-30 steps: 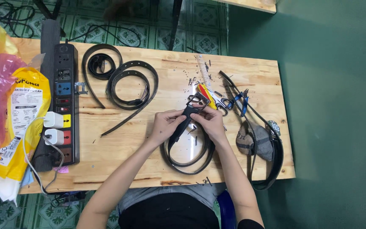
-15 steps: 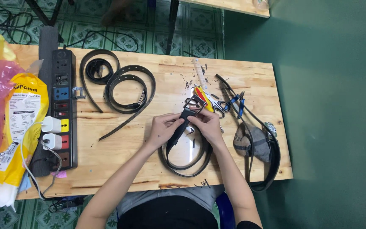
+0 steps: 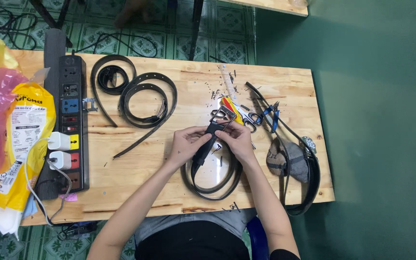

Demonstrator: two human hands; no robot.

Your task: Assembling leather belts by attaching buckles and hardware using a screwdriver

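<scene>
Both hands point(image 3: 213, 139) clasp black belt point(image 3: 203, 154) at buckle | yellow bag point(image 3: 20, 139): contents unclear

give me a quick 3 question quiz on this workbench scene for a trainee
1. True or false: both hands hold the black belt with the metal buckle at the middle of the wooden table.
2. Which lies just beyond the right hand? A) scissors B) hammer C) tape roll
3. What stands along the table's left side, with two white plugs in it?

Key
1. True: the left hand and right hand pinch the strap near its buckle, its loop lying below them.
2. A, the scissors.
3. The black power strip, holding two white chargers.
</scene>
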